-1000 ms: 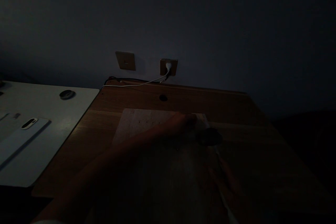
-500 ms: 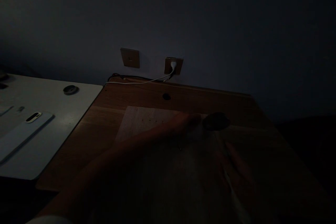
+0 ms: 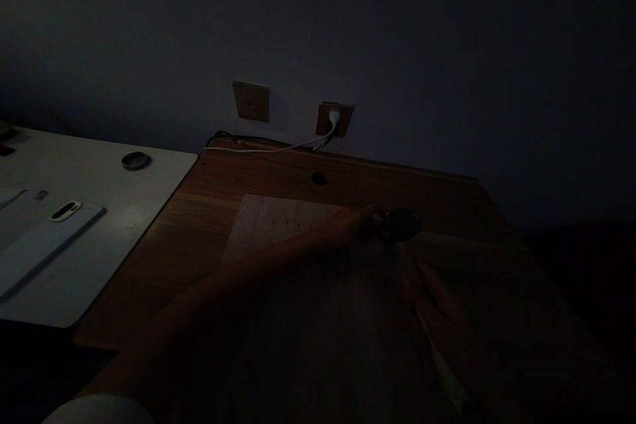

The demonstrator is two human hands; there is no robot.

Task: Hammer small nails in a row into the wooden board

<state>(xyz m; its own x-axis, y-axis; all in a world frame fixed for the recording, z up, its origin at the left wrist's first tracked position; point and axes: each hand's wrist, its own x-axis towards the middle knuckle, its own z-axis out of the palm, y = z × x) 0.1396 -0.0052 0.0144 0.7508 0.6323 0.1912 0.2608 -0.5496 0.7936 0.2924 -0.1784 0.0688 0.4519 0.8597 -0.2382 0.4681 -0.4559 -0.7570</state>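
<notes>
The picture is very dark. My right hand (image 3: 440,305) is closed round the pale handle of a tool that looks like a mallet. Its dark, rounded head (image 3: 400,225) is over the right part of a pale board (image 3: 283,209). From the left, my left hand (image 3: 350,222) reaches across the board, its fingertips close beside the dark head. These fingers seem drawn together, but shadow hides what is between them. A few small dark dots, holes or nail heads, run along the far part of the board.
The board lies on a wooden desk (image 3: 199,212) against a wall. A white table (image 3: 134,212) adjoins on the left, bearing a long white case-like object (image 3: 44,245) and a small round dish (image 3: 136,160). A white cable (image 3: 278,149) runs to a wall socket (image 3: 328,116).
The mallet head has shifted slightly left, closer to my left fingertips, and my right hand has moved a little with it. The camera view has shifted slightly.
</notes>
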